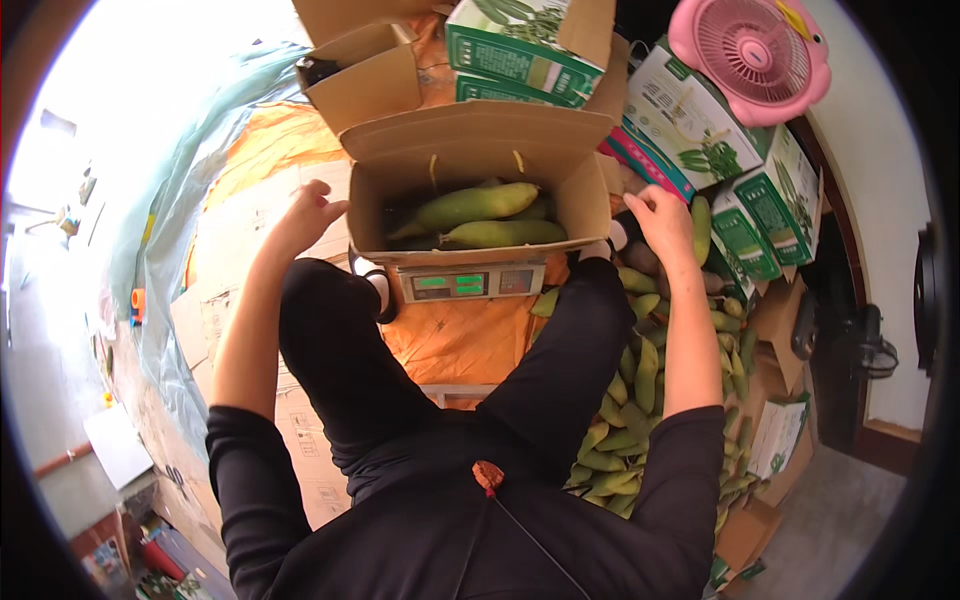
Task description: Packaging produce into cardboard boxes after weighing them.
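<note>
An open cardboard box (470, 128) stands between my knees on a digital scale (520, 281) with lit green displays. Inside lie several long green radishes (478, 206), two of them plainly on top, the ones underneath partly hidden. My left hand (308, 218) hovers just off the box's left side, fingers loosely bent and thumb apart, holding nothing. Off the right side hangs my right hand (658, 218), its fingers curled loosely and also bare. Neither hand appears to touch the cardboard.
A heap of green radishes (645, 375) covers the floor by my right leg. Green and white cartons (690, 115) are stacked at the far right, with a pink fan (752, 55) on top. Another open carton (365, 80) stands behind the box. Clear plastic sheeting (165, 290) lies left.
</note>
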